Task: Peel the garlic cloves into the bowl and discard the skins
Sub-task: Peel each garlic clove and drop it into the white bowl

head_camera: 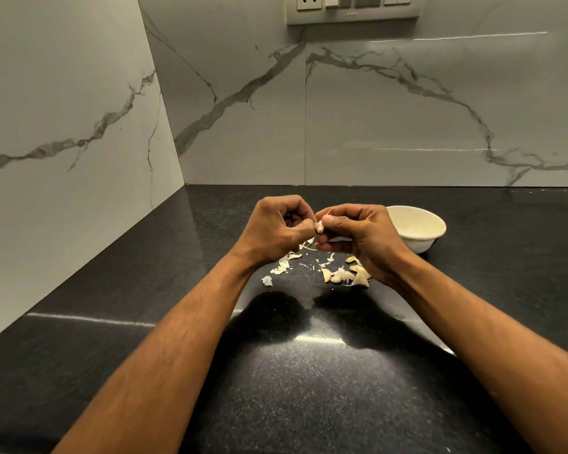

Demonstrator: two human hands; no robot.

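My left hand (277, 229) and right hand (354, 237), fingers curled, pinch one pale garlic clove (319, 227) (papery skin) above the speckled black counter (309, 388); the round white bowl (417, 229) stands beside.

**Colours and patterns, head view**

Countertop (309, 388): black stone, fine pale speckle, glossy white glare streaks at 6 and 9 o'clock.
Wall tiles (374, 109): off-white marble look, grey branching veins running diagonally; same pattern on side wall at 9 o'clock.
Bowl (417, 229), 3 o'clock of the hands: cream inside, white outside with faint dark flecks.
Garlic clove (319, 227) between the hands: pale ivory.
Loose garlic cloves (345, 276) at 5 o'clock of the hands: cream-yellow.
Skin scraps (282, 265) at 6–7 o'clock: papery white.
Switch plate (351, 8) at 12 o'clock: beige, grey centre panel.
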